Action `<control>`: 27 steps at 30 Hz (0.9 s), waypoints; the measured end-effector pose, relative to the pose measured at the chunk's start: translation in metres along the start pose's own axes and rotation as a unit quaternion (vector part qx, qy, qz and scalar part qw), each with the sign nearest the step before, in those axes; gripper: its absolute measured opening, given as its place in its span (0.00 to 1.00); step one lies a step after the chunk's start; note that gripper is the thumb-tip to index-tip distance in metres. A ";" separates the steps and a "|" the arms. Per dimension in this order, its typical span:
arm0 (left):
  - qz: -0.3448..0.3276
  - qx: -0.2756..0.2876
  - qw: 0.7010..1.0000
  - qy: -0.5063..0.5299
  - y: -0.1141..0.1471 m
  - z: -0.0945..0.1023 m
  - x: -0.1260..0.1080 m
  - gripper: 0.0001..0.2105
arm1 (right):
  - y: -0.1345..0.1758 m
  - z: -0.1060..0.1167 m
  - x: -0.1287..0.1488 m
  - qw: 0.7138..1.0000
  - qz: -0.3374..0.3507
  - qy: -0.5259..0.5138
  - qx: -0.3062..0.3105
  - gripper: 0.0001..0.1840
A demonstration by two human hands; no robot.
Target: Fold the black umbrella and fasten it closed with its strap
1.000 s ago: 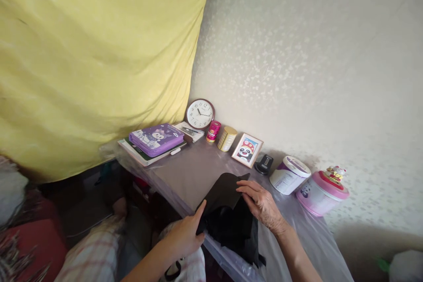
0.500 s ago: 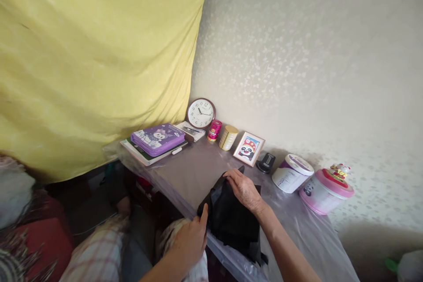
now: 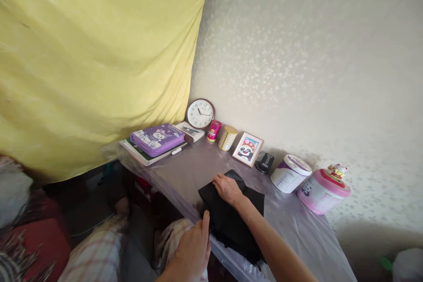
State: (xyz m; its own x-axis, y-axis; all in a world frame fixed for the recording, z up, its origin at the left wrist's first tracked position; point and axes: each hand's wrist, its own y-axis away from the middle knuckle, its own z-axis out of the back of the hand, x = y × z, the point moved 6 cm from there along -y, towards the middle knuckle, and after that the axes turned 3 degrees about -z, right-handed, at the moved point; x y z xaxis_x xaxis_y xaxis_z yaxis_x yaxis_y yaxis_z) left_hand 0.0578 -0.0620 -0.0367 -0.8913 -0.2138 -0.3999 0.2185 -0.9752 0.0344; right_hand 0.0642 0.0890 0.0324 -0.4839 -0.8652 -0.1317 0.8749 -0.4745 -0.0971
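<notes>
A black umbrella (image 3: pixel 236 224), its cloth loose and its panels lying in folds with pointed corners, rests across the front edge of the table. My right hand (image 3: pixel 227 188) is closed on a panel of the cloth near its far left corner. At the umbrella's near left side my left hand (image 3: pixel 194 244) is wrapped round its handle end, with the thumb pointing up. Most of what the left fingers grip is hidden by the hand itself.
Along the wall stand a clock (image 3: pixel 200 113), a pink can (image 3: pixel 213 131), a yellow-lidded jar (image 3: pixel 228 138), a panda picture frame (image 3: pixel 248 149), a black object (image 3: pixel 265 163) and two tubs (image 3: pixel 291 174). A purple case (image 3: pixel 157 139) lies on books at the left of the plastic-covered table (image 3: pixel 185 176).
My right hand has moved left and slightly down, drawing a panel of the umbrella cloth out flatter to the left. The left hand has barely shifted.
</notes>
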 end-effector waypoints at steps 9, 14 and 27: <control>-0.029 0.018 0.999 0.037 -0.005 0.006 0.001 0.34 | 0.008 0.001 0.002 0.998 -0.007 -0.042 -0.051 0.12; -0.022 0.031 0.998 0.052 -0.006 0.004 0.000 0.35 | 0.039 0.008 0.016 0.988 0.072 -0.110 -0.079 0.12; 0.008 0.045 0.998 0.042 -0.004 0.004 -0.004 0.35 | 0.019 -0.029 -0.065 0.994 -0.049 -0.060 -0.082 0.18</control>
State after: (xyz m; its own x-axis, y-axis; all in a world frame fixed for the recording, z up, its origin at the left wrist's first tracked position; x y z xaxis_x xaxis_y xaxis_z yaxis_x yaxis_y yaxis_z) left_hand 0.0595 -0.0574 -0.0318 -0.8506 -0.2271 -0.4743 0.1919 -0.9738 0.1220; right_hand 0.1113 0.1406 0.0104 -0.5512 -0.8344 0.0037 0.8041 -0.5323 -0.2648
